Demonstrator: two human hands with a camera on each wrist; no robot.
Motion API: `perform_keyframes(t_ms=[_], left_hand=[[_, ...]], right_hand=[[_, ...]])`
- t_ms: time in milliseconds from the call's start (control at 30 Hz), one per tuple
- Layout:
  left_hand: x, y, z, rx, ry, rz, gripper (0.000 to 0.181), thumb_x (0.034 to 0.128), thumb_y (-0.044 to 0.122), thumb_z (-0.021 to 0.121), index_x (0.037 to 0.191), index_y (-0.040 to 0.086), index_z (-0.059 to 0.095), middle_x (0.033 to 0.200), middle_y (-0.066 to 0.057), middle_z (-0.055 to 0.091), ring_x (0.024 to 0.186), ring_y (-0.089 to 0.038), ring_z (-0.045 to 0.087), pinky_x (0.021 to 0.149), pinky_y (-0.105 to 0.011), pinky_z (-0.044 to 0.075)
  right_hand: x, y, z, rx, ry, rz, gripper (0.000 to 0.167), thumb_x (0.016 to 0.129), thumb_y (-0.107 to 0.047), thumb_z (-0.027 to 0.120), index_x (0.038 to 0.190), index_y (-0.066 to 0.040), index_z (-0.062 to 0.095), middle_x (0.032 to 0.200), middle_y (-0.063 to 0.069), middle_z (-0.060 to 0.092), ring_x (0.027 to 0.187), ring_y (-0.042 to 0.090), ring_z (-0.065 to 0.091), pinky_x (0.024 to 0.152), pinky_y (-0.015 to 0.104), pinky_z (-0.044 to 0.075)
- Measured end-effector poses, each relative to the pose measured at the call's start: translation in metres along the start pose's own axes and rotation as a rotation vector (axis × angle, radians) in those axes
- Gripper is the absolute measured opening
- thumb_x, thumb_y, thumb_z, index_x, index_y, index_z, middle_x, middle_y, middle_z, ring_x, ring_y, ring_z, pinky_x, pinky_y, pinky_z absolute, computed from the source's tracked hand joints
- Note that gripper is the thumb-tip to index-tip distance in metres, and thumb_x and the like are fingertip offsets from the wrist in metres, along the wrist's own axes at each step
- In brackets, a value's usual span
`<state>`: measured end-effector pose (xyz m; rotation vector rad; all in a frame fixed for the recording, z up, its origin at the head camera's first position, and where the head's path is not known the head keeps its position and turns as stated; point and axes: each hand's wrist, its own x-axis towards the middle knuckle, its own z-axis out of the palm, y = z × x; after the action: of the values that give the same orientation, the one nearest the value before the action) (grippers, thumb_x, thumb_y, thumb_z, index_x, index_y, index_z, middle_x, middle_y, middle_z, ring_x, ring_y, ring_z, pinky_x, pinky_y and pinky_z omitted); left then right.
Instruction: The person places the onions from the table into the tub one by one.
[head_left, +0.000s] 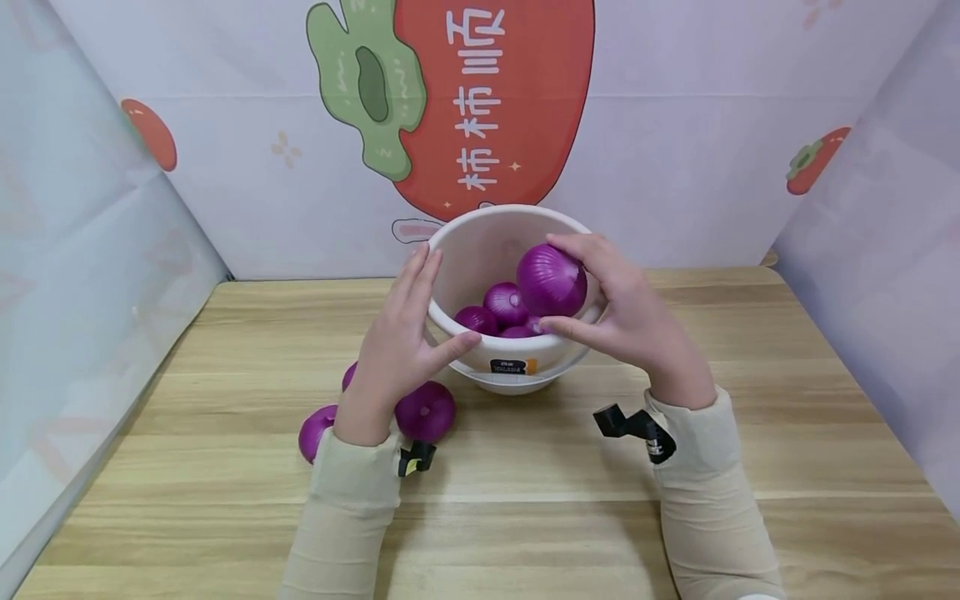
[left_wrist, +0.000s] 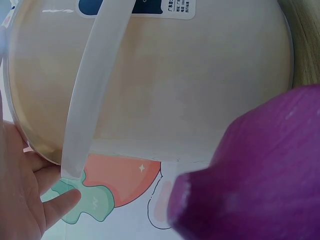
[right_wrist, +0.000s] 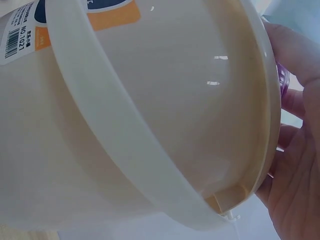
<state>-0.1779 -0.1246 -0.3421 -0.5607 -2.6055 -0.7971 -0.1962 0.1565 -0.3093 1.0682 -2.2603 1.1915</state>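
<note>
A white bucket [head_left: 480, 242] stands on the table with several purple onions [head_left: 506, 303] inside. My right hand [head_left: 637, 321] grips a large onion [head_left: 552, 281] between thumb and fingers at the bucket's right rim. My left hand [head_left: 397, 350] rests on the left rim, its fingers extended along the outside and the thumb at the front. In the left wrist view, my left hand [left_wrist: 30, 190] touches the bucket [left_wrist: 190, 80] near its handle. The right wrist view shows my right hand [right_wrist: 300, 120] at the rim of the bucket [right_wrist: 170, 90], the held onion [right_wrist: 283, 80] mostly hidden.
Several onions lie on the wooden table [head_left: 525, 500], left of the bucket: one [head_left: 425, 412] beside my left wrist, another [head_left: 317, 432] further left, partly covered by my arm. Printed cloth walls [head_left: 675, 167] stand behind and at both sides.
</note>
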Motion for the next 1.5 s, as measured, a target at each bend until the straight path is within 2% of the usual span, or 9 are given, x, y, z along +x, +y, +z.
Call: perform_keyframes(t_ms=[267, 367, 433, 600, 667, 833, 933, 1167, 1500], left_hand=[[0.002, 0.001, -0.002, -0.001, -0.003, -0.007, 0.111, 0.0770, 0.093, 0.030, 0.160, 0.019, 0.022, 0.168, -0.002, 0.017, 0.155, -0.025, 0.020, 0.108, -0.059, 0.042], [0.002, 0.001, -0.003, 0.000, -0.006, -0.012, 0.111, 0.0766, 0.093, 0.030, 0.160, 0.019, 0.022, 0.168, -0.003, 0.018, 0.154, -0.026, 0.020, 0.108, -0.060, 0.042], [0.002, 0.001, -0.002, -0.003, -0.009, -0.014, 0.112, 0.0764, 0.093, 0.030, 0.160, 0.019, 0.022, 0.167, -0.003, 0.018, 0.154, -0.026, 0.021, 0.108, -0.060, 0.042], [0.001, 0.001, -0.001, 0.000, -0.012, -0.010, 0.112, 0.0761, 0.094, 0.030, 0.160, 0.019, 0.023, 0.167, -0.004, 0.018, 0.154, -0.026, 0.020, 0.108, -0.060, 0.042], [0.001, 0.000, -0.001, 0.003, -0.011, -0.006, 0.112, 0.0764, 0.093, 0.030, 0.160, 0.019, 0.022, 0.167, -0.004, 0.018, 0.154, -0.025, 0.020, 0.109, -0.059, 0.041], [0.001, 0.001, -0.002, 0.000, -0.007, -0.004, 0.111, 0.0767, 0.093, 0.030, 0.160, 0.019, 0.021, 0.167, -0.004, 0.018, 0.154, -0.025, 0.021, 0.109, -0.058, 0.042], [0.001, 0.001, -0.002, 0.000, -0.007, 0.000, 0.112, 0.0768, 0.093, 0.030, 0.160, 0.019, 0.022, 0.167, -0.004, 0.019, 0.154, -0.025, 0.021, 0.109, -0.058, 0.042], [0.001, 0.001, -0.002, -0.001, -0.004, 0.020, 0.113, 0.0780, 0.092, 0.029, 0.159, 0.014, 0.024, 0.167, -0.006, 0.020, 0.154, -0.026, 0.021, 0.110, -0.057, 0.041], [0.001, 0.003, -0.002, -0.005, -0.014, 0.010, 0.112, 0.0778, 0.093, 0.029, 0.159, 0.016, 0.024, 0.166, -0.007, 0.020, 0.153, -0.028, 0.023, 0.109, -0.059, 0.041]], right_hand=[[0.001, -0.001, -0.002, -0.027, -0.021, -0.025, 0.081, 0.069, -0.008, 0.091, 0.141, -0.006, 0.053, 0.136, 0.009, 0.058, 0.123, 0.025, 0.055, 0.107, 0.023, 0.042], [0.000, -0.002, -0.004, -0.039, -0.025, -0.020, 0.078, 0.071, -0.007, 0.089, 0.140, -0.006, 0.053, 0.136, 0.008, 0.058, 0.123, 0.022, 0.054, 0.107, 0.021, 0.040], [-0.001, -0.004, -0.006, -0.036, -0.019, -0.021, 0.075, 0.073, -0.004, 0.087, 0.140, -0.006, 0.054, 0.136, 0.009, 0.058, 0.113, 0.017, 0.056, 0.105, 0.019, 0.040], [-0.006, -0.007, -0.014, -0.038, 0.032, -0.035, 0.067, 0.075, 0.003, 0.081, 0.137, -0.002, 0.056, 0.135, 0.014, 0.058, 0.118, 0.018, 0.056, 0.110, 0.020, 0.038], [-0.007, -0.007, -0.018, -0.053, 0.052, -0.035, 0.066, 0.075, 0.004, 0.080, 0.136, -0.002, 0.057, 0.135, 0.015, 0.058, 0.128, 0.021, 0.051, 0.113, 0.021, 0.037], [-0.010, -0.006, -0.024, -0.086, 0.059, -0.029, 0.065, 0.076, 0.001, 0.080, 0.137, -0.003, 0.058, 0.136, 0.012, 0.059, 0.129, 0.024, 0.051, 0.113, 0.020, 0.036], [-0.012, -0.002, -0.025, -0.109, 0.036, -0.011, 0.066, 0.077, -0.001, 0.080, 0.138, -0.005, 0.057, 0.139, 0.011, 0.058, 0.133, 0.025, 0.050, 0.117, 0.028, 0.035], [-0.016, 0.011, -0.027, -0.137, -0.069, 0.086, 0.073, 0.086, -0.019, 0.078, 0.150, -0.011, 0.043, 0.153, 0.014, 0.045, 0.147, 0.034, 0.036, 0.117, 0.060, 0.031], [-0.013, 0.018, -0.028, -0.181, -0.214, 0.194, 0.085, 0.091, -0.040, 0.071, 0.159, -0.021, 0.025, 0.165, 0.008, 0.024, 0.154, 0.031, 0.018, 0.117, 0.065, 0.025]])
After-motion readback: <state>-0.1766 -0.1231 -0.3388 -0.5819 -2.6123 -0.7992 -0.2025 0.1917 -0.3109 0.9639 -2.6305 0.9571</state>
